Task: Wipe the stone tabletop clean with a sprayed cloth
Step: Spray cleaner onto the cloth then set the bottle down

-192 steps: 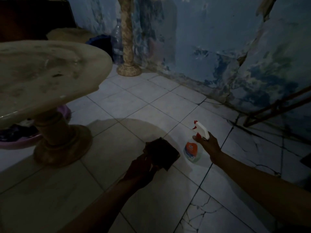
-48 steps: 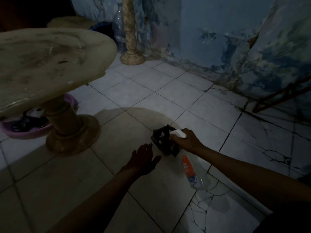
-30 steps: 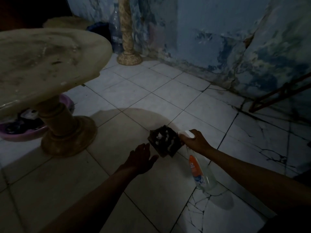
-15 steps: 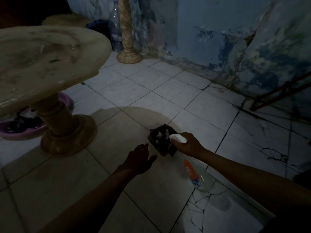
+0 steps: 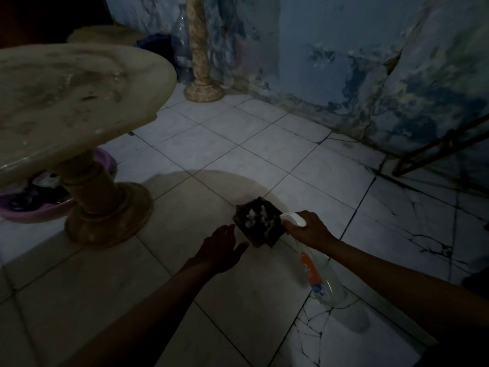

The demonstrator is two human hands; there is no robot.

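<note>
Since half a sec ago: more white foam on cloth [image 5: 258, 225], otherwise same pose; vs 6.4 s back, bottle no longer upright on floor, now tipped w/ nozzle at cloth.

Right hand [image 5: 308, 229] wrapped round white trigger head of spray bottle [image 5: 321, 279], fingers closed on it. Bottle slanted, clear body w/ orange label hanging down-right below wrist, nozzle end right up against cloth's right edge. Base of bottle near cracked tile, can't tell if touching floor.

Cloth dark, squarish, folded, white foam blobs on upper face. Held up off floor tiles, tilted toward camera.

Left hand [image 5: 221, 250] flat-ish, fingers spread loosely, thumb out toward cloth's lower left corner. Fingertips at cloth's left edge; too dark to tell whether pinching cloth or just beside it.

Stone tabletop [image 5: 71, 102] up-left, well apart from both hands. Round, pale, smudged w/ dark streaks and specks, small chip at rim. Sits on stone pedestal [image 5: 98, 202] w/ wide round foot on tiles.

Purple basin [image 5: 34, 210] under tabletop, behind pedestal, dark stuff inside, unclear what.

Second stone column [image 5: 202, 49] at back by peeling blue wall [image 5: 344, 62], clear plastic bottle [image 5: 182, 41] just beside it. Rusty metal frame [image 5: 439, 147] leaning at right wall. Floor white tile [image 5: 238, 133], cracked bottom right.
</note>
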